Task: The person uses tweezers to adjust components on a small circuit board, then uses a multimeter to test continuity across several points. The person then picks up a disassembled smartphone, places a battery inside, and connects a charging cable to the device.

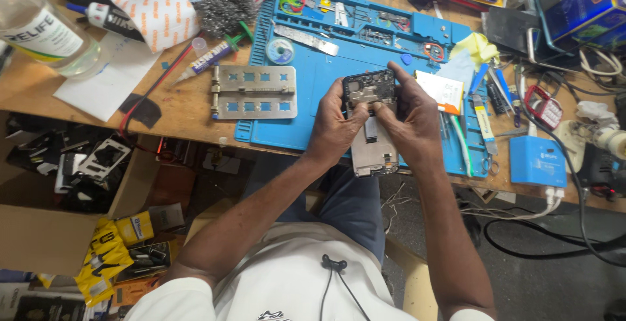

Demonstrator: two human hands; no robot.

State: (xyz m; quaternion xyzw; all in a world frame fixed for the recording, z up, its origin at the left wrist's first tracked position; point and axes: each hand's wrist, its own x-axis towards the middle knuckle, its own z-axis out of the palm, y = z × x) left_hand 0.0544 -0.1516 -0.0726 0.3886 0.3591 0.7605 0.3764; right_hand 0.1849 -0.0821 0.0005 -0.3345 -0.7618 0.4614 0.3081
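An opened phone (370, 125) with its back cover off, showing a dark circuit board at the top and a silvery frame below, is held above the front edge of a blue work mat (313, 106). My left hand (336, 122) grips its left side, thumb pressed on the inside. My right hand (409, 116) grips the right side, with the forefinger over the top corner and the thumb on the middle of the phone. Both thumbs nearly meet.
A metal holder plate (254, 91) lies left of the hands. A white battery (441, 91), tweezers and a toothbrush (462, 145) lie right. A blue box (538, 160), cables, a clear bottle (39, 28), steel wool (225, 7) and an open drawer of parts (85, 164) surround the wooden bench.
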